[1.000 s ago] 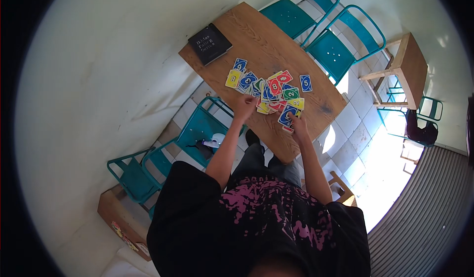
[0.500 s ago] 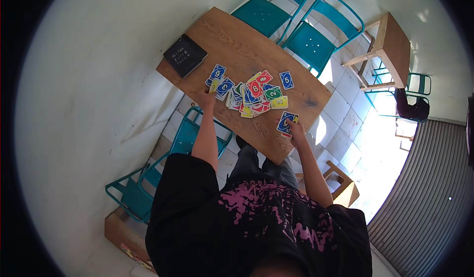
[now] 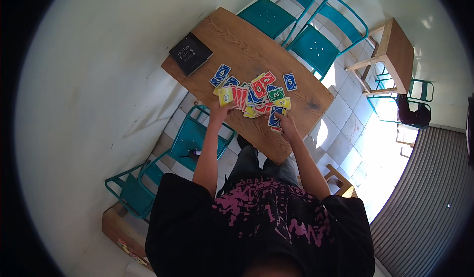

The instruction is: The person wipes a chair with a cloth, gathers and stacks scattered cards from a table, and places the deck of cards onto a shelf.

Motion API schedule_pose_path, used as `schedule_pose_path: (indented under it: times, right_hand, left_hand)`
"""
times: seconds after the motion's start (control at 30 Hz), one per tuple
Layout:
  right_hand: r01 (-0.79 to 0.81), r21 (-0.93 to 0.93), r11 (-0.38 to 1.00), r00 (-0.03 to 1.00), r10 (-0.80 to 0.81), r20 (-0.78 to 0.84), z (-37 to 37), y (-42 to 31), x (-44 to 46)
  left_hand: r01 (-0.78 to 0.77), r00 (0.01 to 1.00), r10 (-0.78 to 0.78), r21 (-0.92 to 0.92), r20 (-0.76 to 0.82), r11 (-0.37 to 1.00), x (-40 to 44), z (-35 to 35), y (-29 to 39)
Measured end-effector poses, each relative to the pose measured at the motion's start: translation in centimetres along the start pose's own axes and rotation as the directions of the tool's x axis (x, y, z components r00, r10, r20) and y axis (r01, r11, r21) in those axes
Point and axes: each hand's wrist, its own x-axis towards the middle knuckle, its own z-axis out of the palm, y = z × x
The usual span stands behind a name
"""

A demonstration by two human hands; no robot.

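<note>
My left hand (image 3: 220,112) is closed on playing cards, a yellow card (image 3: 225,96) on top. Several red cards (image 3: 240,97) spread in a fan from beside it; whether the hand grips them all I cannot tell. Over at the near right side of the pile, my right hand (image 3: 288,124) pinches a small stack of cards with a blue card (image 3: 276,116) facing up and a red edge below. Between the hands lies a loose pile of mixed cards (image 3: 257,89). A blue 9 card (image 3: 220,74) lies beyond my left hand, and a blue 5 card (image 3: 290,82) lies apart at the right.
A black book (image 3: 191,55) lies at the left end of the wooden table (image 3: 237,37). Teal chairs (image 3: 316,47) stand along the far side, and another teal chair (image 3: 185,141) is near my left arm. A second wooden table (image 3: 395,55) stands at the right.
My left hand has moved right and nearer, and red cards now show fanned beside its yellow card. My right hand has shifted left with its stack, closer to the pile.
</note>
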Motion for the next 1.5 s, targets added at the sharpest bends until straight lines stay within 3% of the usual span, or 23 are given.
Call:
schedule_pose_path:
  times: [0.3, 0.43, 0.53, 0.6, 0.67, 0.7, 0.77, 0.83, 0.9, 0.97, 1.07, 1.2, 1.3, 1.33, 1.43, 1.5]
  right_hand:
    - [0.019, 0.036, 0.999, 0.998, -0.022, 0.061, 2.9, -1.4, 0.6]
    - [0.007, -0.067, 0.998, 0.997, -0.002, 0.075, 2.2, -1.5, -0.1]
    - [0.039, -0.121, 0.992, 0.996, -0.029, 0.083, 1.5, -0.4, -0.3]
    - [0.054, -0.145, 0.988, 0.995, -0.041, 0.088, 0.9, 0.5, 0.1]
    - [0.017, -0.041, 0.999, 0.999, -0.016, 0.038, 0.1, 1.3, 0.6]
    - [0.002, 0.012, 1.000, 1.000, -0.002, 0.012, -0.1, 1.5, 0.7]
    - [0.004, 0.049, 0.999, 1.000, -0.005, 0.011, 0.0, 0.8, -0.2]
    - [0.014, 0.117, 0.993, 1.000, -0.017, 0.021, 0.2, -0.1, -0.9]
    - [-0.007, 0.089, 0.996, 1.000, 0.009, -0.018, -0.7, 0.4, -0.6]
    - [-0.062, 0.030, 0.998, 0.995, 0.064, -0.081, -1.8, 1.1, -0.2]
    - [-0.049, 0.046, 0.998, 0.994, 0.053, -0.094, -2.0, 1.0, -0.5]
    - [-0.085, 0.047, 0.995, 0.990, 0.090, -0.108, -2.5, 1.9, -0.8]
    - [-0.080, 0.041, 0.996, 0.992, 0.083, -0.094, -2.8, 1.5, -1.0]
    - [-0.068, 0.047, 0.997, 0.995, 0.072, -0.072, -2.6, 1.6, -1.3]
    - [-0.061, 0.058, 0.996, 0.997, 0.064, -0.049, -2.4, 1.7, -1.7]
    - [-0.062, 0.062, 0.996, 0.997, 0.065, -0.048, -2.5, 1.5, -1.7]
  left_hand:
    - [-0.063, 0.954, 0.074, -0.046, 0.292, 0.997, -4.7, 8.4, -0.6]
    - [-0.045, 0.936, 0.027, 0.042, 0.351, 0.998, -5.7, 9.1, 0.3]
    - [-0.167, 0.887, -0.104, 0.523, 0.449, 0.836, -5.6, 9.3, 1.5]
    - [-0.159, 0.844, -0.137, 0.485, 0.518, 0.860, -4.4, 8.8, 0.3]
    - [-0.129, 0.736, -0.187, 0.406, 0.650, 0.905, -2.8, 7.8, -1.4]
    - [-0.127, 0.734, -0.191, 0.408, 0.652, 0.904, -1.7, 7.0, -2.3]
    - [-0.130, 0.852, -0.140, 0.462, 0.505, 0.877, 0.6, 4.8, -2.9]
    - [-0.191, 0.954, 0.048, 0.478, 0.297, 0.857, 2.6, 2.1, -2.3]
    - [-0.289, 0.946, 0.325, 0.499, 0.016, 0.817, 6.2, -0.3, -3.8]
    - [-0.229, 0.931, 0.338, 0.505, -0.135, 0.832, 9.3, -2.2, -3.1]
    - [-0.168, 0.918, 0.348, 0.609, -0.190, 0.775, 11.4, -3.3, 0.5]
    - [-0.043, 0.923, 0.294, 0.692, -0.249, 0.721, 16.1, -4.1, -0.8]
    - [-0.002, 0.676, 0.671, 0.909, -0.306, 0.417, 16.6, -2.8, -2.4]
    - [-0.009, 0.677, 0.671, 0.908, -0.302, 0.418, 16.6, -2.4, -2.6]
    - [-0.016, 0.879, 0.405, 0.833, -0.252, 0.554, 14.0, -1.8, -0.1]
    - [-0.047, 0.871, 0.417, 0.800, -0.261, 0.599, 14.3, -2.0, -0.5]
